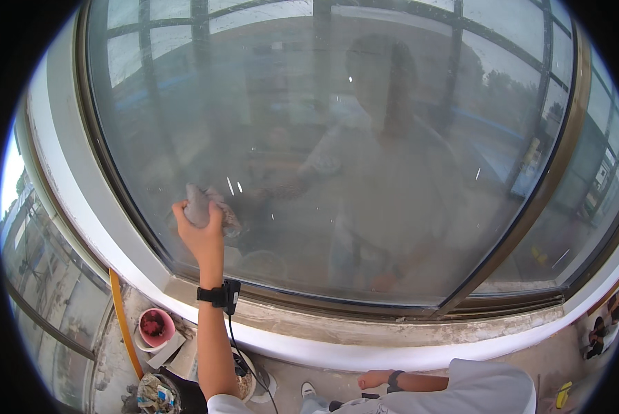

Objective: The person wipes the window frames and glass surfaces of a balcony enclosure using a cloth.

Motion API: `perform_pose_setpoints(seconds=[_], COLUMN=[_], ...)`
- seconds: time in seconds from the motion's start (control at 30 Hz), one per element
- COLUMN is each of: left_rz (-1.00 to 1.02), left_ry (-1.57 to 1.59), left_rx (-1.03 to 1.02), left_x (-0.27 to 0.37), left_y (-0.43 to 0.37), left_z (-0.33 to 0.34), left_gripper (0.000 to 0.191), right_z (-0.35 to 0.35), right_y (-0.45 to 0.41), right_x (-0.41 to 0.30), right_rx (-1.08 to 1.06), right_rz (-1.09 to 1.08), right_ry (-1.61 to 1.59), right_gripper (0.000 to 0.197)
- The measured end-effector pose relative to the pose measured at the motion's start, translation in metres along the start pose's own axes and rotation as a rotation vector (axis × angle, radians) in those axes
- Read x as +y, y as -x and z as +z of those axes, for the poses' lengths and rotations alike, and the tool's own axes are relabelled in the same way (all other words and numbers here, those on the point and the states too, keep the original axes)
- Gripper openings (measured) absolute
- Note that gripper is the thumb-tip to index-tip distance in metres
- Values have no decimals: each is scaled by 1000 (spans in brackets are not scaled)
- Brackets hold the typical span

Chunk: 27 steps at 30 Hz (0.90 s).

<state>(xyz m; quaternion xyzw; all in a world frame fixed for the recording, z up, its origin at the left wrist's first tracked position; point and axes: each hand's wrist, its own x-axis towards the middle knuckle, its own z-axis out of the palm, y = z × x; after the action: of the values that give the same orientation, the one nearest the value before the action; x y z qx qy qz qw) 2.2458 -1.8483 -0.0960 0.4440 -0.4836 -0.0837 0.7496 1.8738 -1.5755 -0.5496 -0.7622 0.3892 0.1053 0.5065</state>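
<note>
My left hand (pixel 201 227) grips a crumpled greyish cloth (pixel 198 207) and holds it up to the lower left of a large window pane (pixel 299 207). The glass looks hazy and streaked, and a person's reflection shows in it. A black strap with a small device (pixel 226 297) sits on my left wrist, and a cable hangs from it. Low in front of my body, my right hand (pixel 374 379) is curled with its fingers closed. Nothing shows in it. It is below the sill and away from the glass.
A brown metal frame (pixel 516 243) borders the pane above a dusty sill (pixel 371 331). On the floor at left stand a pink bucket (pixel 170 327), a yellow strip (pixel 122 326) and a dark container of rubbish (pixel 156 396). Other people (pixel 601 331) are far right, beyond a yellow object (pixel 563 394).
</note>
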Motion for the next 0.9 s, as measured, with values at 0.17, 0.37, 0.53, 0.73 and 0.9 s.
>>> perform_pose_setpoints(seconds=[0.17, 0.37, 0.53, 0.73, 0.9], left_rz=[-151, -257, 210, 652, 919], left_ry=[136, 517, 252, 144, 131], left_rx=[302, 314, -115, -479, -602], left_x=[-9, 87, 110, 96, 73], left_y=[56, 195, 276, 331, 282], left_z=[42, 130, 148, 158, 137], left_gripper=[40, 38, 43, 31, 24], right_z=[9, 22, 43, 76, 86], right_y=[28, 63, 79, 71, 52], right_x=[5, 5, 9, 50, 88], right_rx=[101, 93, 205, 237, 236], right_rz=[159, 101, 254, 194, 55], right_ry=[-44, -34, -113, -209, -275], right_gripper=[27, 32, 32, 31, 30])
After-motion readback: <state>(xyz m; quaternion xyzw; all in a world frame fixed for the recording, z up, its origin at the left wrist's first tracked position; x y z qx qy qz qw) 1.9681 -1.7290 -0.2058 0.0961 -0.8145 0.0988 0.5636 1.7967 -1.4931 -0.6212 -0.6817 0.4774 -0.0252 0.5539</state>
